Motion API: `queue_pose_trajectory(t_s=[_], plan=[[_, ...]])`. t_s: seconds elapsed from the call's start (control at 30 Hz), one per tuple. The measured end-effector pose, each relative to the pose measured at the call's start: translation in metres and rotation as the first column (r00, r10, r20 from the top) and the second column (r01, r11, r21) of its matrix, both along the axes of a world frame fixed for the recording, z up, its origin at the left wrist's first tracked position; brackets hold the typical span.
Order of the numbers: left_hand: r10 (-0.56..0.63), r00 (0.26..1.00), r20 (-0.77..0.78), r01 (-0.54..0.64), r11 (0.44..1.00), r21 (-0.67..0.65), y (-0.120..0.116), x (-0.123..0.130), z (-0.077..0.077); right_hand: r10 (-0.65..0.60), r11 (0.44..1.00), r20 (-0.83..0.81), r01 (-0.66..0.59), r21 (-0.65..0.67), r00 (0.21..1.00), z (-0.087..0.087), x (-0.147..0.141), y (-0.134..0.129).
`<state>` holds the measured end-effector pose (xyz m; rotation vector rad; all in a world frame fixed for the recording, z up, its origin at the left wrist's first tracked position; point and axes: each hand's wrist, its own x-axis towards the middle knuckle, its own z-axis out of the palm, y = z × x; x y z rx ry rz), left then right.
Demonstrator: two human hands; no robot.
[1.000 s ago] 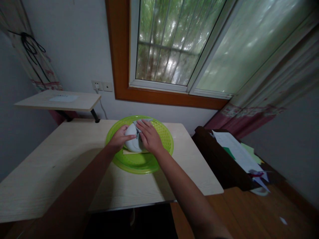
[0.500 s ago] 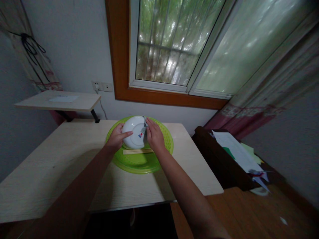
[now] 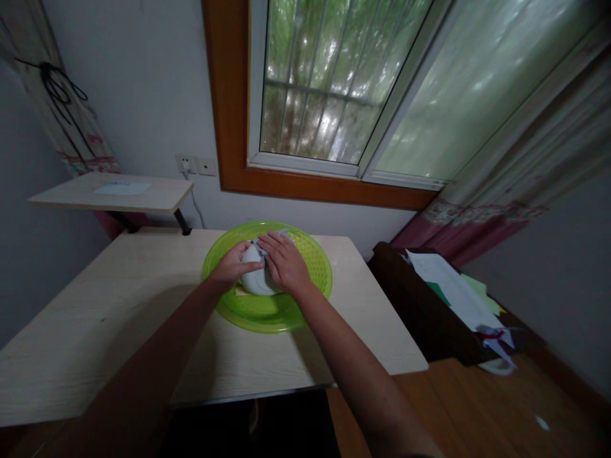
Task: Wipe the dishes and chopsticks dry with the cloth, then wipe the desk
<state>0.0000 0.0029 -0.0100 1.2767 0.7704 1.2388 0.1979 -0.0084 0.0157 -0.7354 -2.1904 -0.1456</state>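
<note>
A small white plate (image 3: 258,282) is held tilted over a round green tray (image 3: 274,323). My left hand (image 3: 232,266) grips its left edge, thumb lying across the face. My right hand (image 3: 285,259) presses a grey-white cloth (image 3: 258,245) against the plate's upper right part, fingers laid over the cloth, with a bit of it sticking out beyond the fingertips. Under the plate, the left end of some light wooden chopsticks (image 3: 240,291) shows; the rest of them is hidden. The plate's right side is covered by my right hand.
The tray rests on a pale wooden table (image 3: 157,318). A raised shelf (image 3: 162,198) with a sheet of paper stands at the back left. Right of the table, a dark brown piece of furniture (image 3: 405,299) carries papers. A window (image 3: 334,95) is behind.
The cloth and my right hand have moved left across the plate's face. The plate has dropped slightly and tilted, now covering most of the chopsticks.
</note>
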Motion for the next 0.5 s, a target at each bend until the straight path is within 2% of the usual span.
queue_pose_trajectory(t_s=[0.13,0.3,0.5], plan=[[0.05,0.999,0.011,-0.05,0.999,-0.013,0.0,0.0,0.001,-0.074,0.996,-0.126,0.067,-0.063,0.989,-0.002,0.002,0.006],[0.111,0.991,0.072,-0.106,0.992,-0.071,0.001,-0.002,0.004,-0.228,0.965,-0.306,0.172,-0.197,0.924,-0.013,0.012,0.018],[0.149,0.981,0.121,-0.14,0.986,-0.086,0.0,-0.003,0.008,-0.296,0.944,-0.346,0.216,-0.251,0.89,-0.024,0.017,0.025]])
